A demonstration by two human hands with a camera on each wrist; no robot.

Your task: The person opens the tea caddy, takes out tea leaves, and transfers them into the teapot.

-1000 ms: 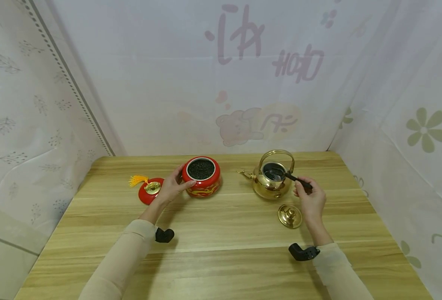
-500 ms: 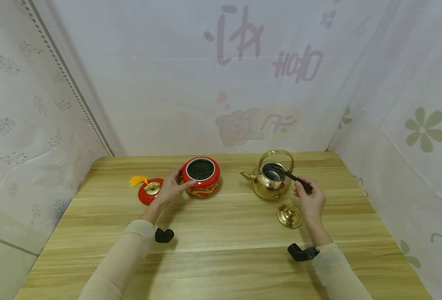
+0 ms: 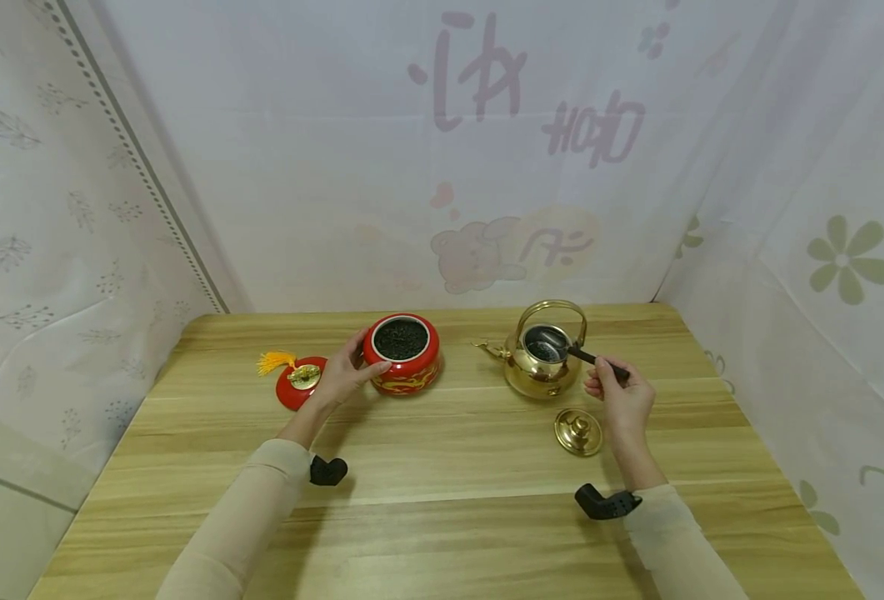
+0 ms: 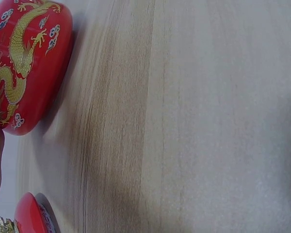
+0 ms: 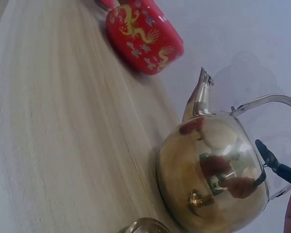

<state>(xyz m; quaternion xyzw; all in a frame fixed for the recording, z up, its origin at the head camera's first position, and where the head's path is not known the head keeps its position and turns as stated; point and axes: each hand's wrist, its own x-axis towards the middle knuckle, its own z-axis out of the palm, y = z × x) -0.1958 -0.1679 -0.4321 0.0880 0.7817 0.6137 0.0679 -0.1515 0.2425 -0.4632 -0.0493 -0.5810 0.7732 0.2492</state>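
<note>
My left hand (image 3: 342, 377) grips the side of a red tea jar (image 3: 407, 382) with a gold dragon, thumb at the front near the rim. Dark tea leaves (image 3: 402, 340) fill the jar nearly to its white-edged mouth. In my right hand (image 3: 623, 396), thumb and fingers pinch the black handle (image 3: 595, 361) of a small scoop. Its bowl lies over the open mouth of a gold kettle (image 3: 537, 383), partly inside. In the right wrist view, the scoop (image 5: 267, 155) shows beside the kettle's arched handle (image 5: 266, 101); only a fingertip edge of that hand shows.
The gold kettle lid (image 3: 579, 432) lies on the wooden table (image 3: 442, 517) in front of the kettle. Left of the jar is its red lid (image 3: 289, 393) with a yellow tassel (image 3: 277, 362). Printed curtains (image 3: 337, 167) stand behind and at both sides.
The scoop has turned over in the kettle's mouth, and its handle now lies flatter. My right hand has shifted slightly right. The left hand and jar stay in place.
</note>
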